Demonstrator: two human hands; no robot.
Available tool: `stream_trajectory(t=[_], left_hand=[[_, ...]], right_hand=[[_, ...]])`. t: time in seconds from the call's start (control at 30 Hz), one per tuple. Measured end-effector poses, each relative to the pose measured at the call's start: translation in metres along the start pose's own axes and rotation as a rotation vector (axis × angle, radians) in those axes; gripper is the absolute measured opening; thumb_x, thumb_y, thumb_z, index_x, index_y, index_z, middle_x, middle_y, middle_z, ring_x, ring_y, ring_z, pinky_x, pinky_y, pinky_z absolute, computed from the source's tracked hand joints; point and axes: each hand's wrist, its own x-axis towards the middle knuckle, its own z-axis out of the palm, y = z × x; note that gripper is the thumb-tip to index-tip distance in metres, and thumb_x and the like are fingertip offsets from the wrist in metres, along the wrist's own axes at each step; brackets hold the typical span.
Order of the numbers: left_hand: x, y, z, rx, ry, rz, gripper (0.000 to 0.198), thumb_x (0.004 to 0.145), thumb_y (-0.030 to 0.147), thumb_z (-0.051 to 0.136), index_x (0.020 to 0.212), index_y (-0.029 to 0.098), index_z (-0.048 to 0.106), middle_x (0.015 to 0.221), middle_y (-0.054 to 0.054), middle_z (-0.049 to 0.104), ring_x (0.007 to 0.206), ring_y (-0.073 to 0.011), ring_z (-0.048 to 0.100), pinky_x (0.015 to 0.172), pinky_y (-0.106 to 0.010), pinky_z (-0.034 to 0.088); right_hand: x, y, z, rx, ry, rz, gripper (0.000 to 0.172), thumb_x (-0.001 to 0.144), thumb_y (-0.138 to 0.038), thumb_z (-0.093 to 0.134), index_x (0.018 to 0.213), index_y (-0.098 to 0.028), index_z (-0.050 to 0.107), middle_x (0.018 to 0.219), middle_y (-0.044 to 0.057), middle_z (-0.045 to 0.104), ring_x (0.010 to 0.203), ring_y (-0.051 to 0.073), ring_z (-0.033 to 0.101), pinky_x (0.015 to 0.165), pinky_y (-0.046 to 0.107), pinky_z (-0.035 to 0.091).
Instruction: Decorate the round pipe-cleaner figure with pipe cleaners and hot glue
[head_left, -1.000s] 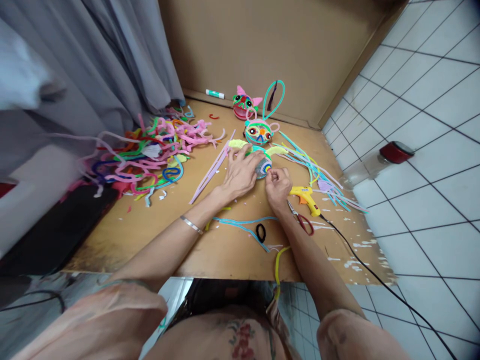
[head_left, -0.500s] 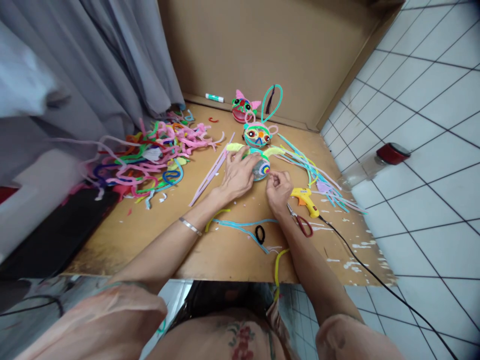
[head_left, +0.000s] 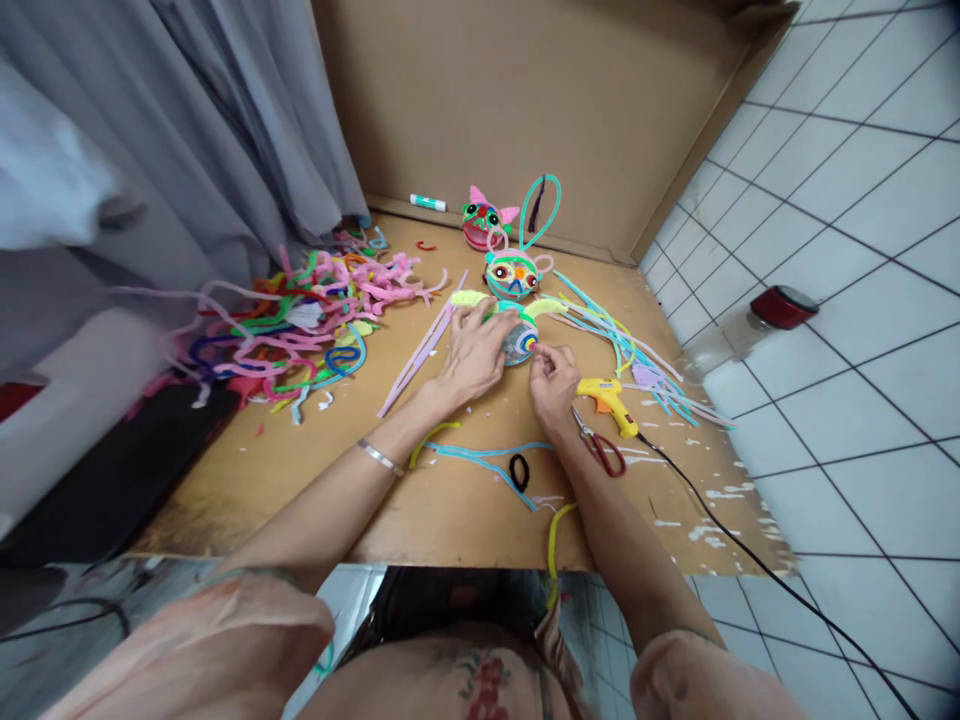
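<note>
A see-through round craft piece (head_left: 514,348) stands on the table with green pipe cleaner along its top, pale yellow ear-like pieces at both sides and a ringed, many-coloured eye (head_left: 529,342) on its right. My left hand (head_left: 478,350) curls over the left and top of it, gripping it. At the eye's right edge, my right hand (head_left: 553,380) has thumb and forefinger pinched together. Whatever lies between those fingertips is too small to make out. Behind stand two finished-looking animal faces, one with a blue rim (head_left: 514,274) and one with pink ears (head_left: 484,222).
A yellow glue gun (head_left: 613,405) and red-handled scissors (head_left: 604,455) lie right of my right hand. Pipe cleaners heap up at left (head_left: 300,320), with loose ones (head_left: 645,350) at right. A black ring (head_left: 519,471) lies in front. A jar (head_left: 735,335) stands by the tiled wall.
My right hand has shifted very slightly left, its fingertips still at the eye. My left hand stays on the craft piece. The view has moved a little.
</note>
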Motion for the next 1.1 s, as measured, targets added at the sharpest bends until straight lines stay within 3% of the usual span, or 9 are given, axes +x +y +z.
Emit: stream_trajectory(t=[0.43,1.1], left_hand=[[-0.001,0.003,-0.002,-0.023,0.003,0.0,0.056,0.079,0.011,0.045,0.133,0.023,0.055,0.139,-0.008,0.058,0.141,-0.0302,0.033,0.11,-0.052,0.02],[-0.001,0.004,-0.005,-0.055,0.046,-0.019,0.052,0.076,0.008,0.044,0.124,0.022,0.06,0.142,-0.007,0.056,0.142,-0.0293,0.034,0.112,-0.052,0.024]], right_hand=[[0.003,0.005,0.007,0.05,0.01,0.048,0.019,0.086,-0.031,0.055,0.084,-0.018,0.069,0.084,0.005,0.063,0.072,0.016,0.06,0.072,0.031,0.051],[0.004,0.006,-0.004,0.123,0.055,0.093,0.017,0.081,-0.03,0.057,0.081,-0.016,0.067,0.082,0.005,0.061,0.069,0.015,0.058,0.066,0.029,0.05]])
